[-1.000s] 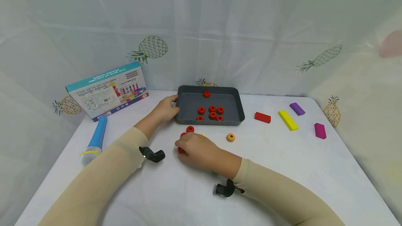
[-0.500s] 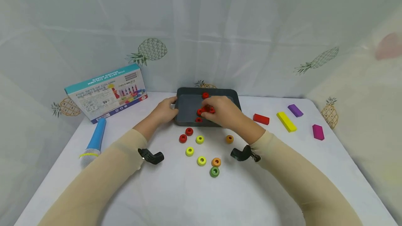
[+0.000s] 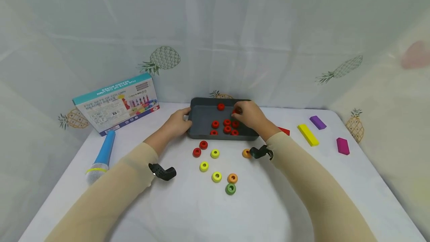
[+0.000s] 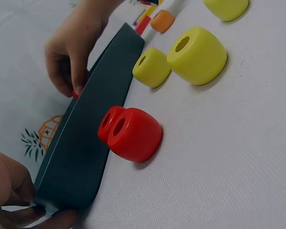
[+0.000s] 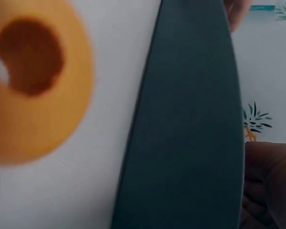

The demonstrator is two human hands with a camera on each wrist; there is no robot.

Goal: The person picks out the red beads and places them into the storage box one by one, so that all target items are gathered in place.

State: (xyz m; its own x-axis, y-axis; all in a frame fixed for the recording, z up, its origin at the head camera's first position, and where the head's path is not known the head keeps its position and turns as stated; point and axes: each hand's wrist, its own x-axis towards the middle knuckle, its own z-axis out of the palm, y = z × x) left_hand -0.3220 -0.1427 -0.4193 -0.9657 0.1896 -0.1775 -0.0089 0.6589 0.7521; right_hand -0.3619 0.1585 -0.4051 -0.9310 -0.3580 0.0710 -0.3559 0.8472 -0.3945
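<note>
A dark grey tray (image 3: pixel 201 117) sits at the table's far middle with several red beads (image 3: pixel 227 123) inside. My left hand (image 3: pixel 183 120) grips the tray's left rim; its fingers (image 4: pixel 12 188) curl on the tray's corner (image 4: pixel 81 157) in the left wrist view. My right hand (image 3: pixel 240 112) hovers over the right part of the tray and pinches a red bead (image 3: pixel 235 111) at its fingertips; that red bead (image 4: pixel 76 93) also shows in the left wrist view. Two red beads (image 3: pixel 200 148) lie just in front of the tray.
Yellow beads (image 3: pixel 215 153), orange beads (image 3: pixel 232 178) and a green bead (image 3: pixel 230 188) lie in front of the tray. Red (image 3: pixel 284 131), yellow (image 3: pixel 307 134), purple (image 3: pixel 317 122) and magenta (image 3: pixel 342 146) blocks lie right. A printed box (image 3: pixel 115 104) and blue microphone (image 3: pixel 102 154) are left.
My right hand left the beads in front of the tray, carried red beads over the tray and now sits at its right part. The left hand stayed on the rim.
</note>
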